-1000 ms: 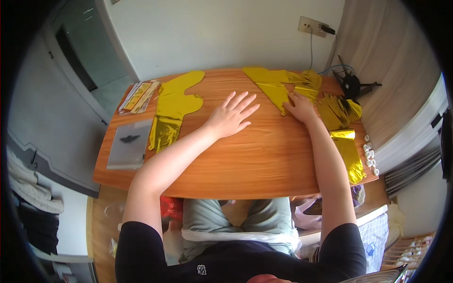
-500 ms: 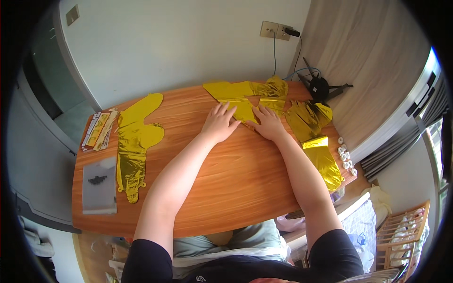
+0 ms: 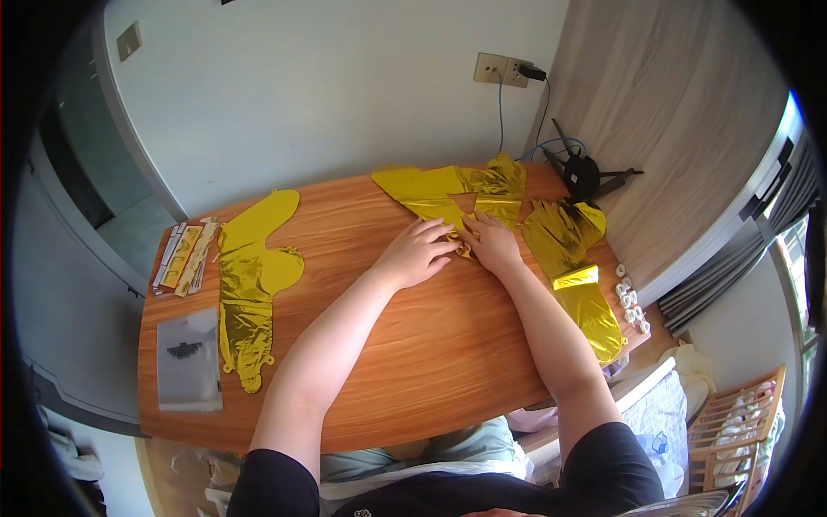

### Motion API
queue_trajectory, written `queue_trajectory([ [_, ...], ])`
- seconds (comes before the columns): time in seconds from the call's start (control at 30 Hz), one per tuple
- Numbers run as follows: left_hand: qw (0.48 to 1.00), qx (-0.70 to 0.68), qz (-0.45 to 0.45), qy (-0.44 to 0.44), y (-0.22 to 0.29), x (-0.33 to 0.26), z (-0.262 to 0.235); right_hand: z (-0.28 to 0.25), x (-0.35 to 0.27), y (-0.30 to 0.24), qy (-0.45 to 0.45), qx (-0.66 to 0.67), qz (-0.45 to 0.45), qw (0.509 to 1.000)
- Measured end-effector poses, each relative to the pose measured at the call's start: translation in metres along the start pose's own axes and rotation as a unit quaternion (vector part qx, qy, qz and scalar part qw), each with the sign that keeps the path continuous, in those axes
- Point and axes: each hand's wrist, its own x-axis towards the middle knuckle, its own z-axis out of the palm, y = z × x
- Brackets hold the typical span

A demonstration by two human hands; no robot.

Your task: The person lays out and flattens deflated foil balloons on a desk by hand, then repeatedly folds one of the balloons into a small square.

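A flat gold foil balloon (image 3: 422, 188) spreads across the far middle of the table, its near corner crumpled between my hands. My left hand (image 3: 415, 252) comes at that corner from the left, fingers extended and closing on the foil edge. Opposite it, my right hand (image 3: 493, 244) has its fingers bent over the same corner. The fingertips partly hide the pinched foil. Further right lies another gold foil balloon (image 3: 564, 233), with a folded shiny piece (image 3: 590, 314) below it, partly behind my right forearm. A third gold foil balloon (image 3: 250, 284) lies flat on the left.
At the left edge of the wooden table (image 3: 388, 362) are paper strips (image 3: 183, 258) and a clear plastic sleeve (image 3: 188, 366) with a dark print. A black router (image 3: 581, 175) stands at the back right, cabled to a wall socket (image 3: 491, 67). Small white rolls (image 3: 631, 302) line the right edge.
My hands have drawn closer together and slightly toward me. The balloon's near corner, flatter before, is now bunched between my fingers. The whole view has tilted up a little.
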Motion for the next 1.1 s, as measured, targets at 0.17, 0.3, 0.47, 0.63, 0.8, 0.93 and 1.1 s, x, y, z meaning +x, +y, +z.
queue_trajectory([
  [0.17,1.000,0.022,0.015,-0.015,-0.001,-0.001,0.006,-0.003,0.003,-0.002,0.052,0.042,0.030,0.997],
  [0.3,0.998,0.002,-0.015,-0.057,0.004,0.008,-0.002,-0.009,0.008,0.012,0.112,0.155,0.077,0.979],
  [0.47,0.998,-0.032,-0.057,0.007,-0.005,-0.003,0.001,-0.020,0.007,-0.006,0.224,0.208,0.088,0.948],
  [0.63,0.990,0.100,-0.070,0.077,0.015,0.002,-0.003,-0.043,-0.006,-0.025,0.236,0.159,-0.023,0.958],
  [0.8,0.974,0.158,-0.151,0.064,0.010,-0.001,-0.004,-0.049,-0.020,-0.054,0.172,0.076,-0.090,0.978],
  [0.93,0.954,0.188,-0.213,0.098,0.006,-0.001,-0.008,-0.054,-0.020,-0.047,0.164,0.075,-0.054,0.982],
  [1.1,0.934,0.148,-0.322,0.045,-0.011,-0.003,-0.014,-0.059,-0.015,-0.035,0.199,0.187,0.052,0.960],
])
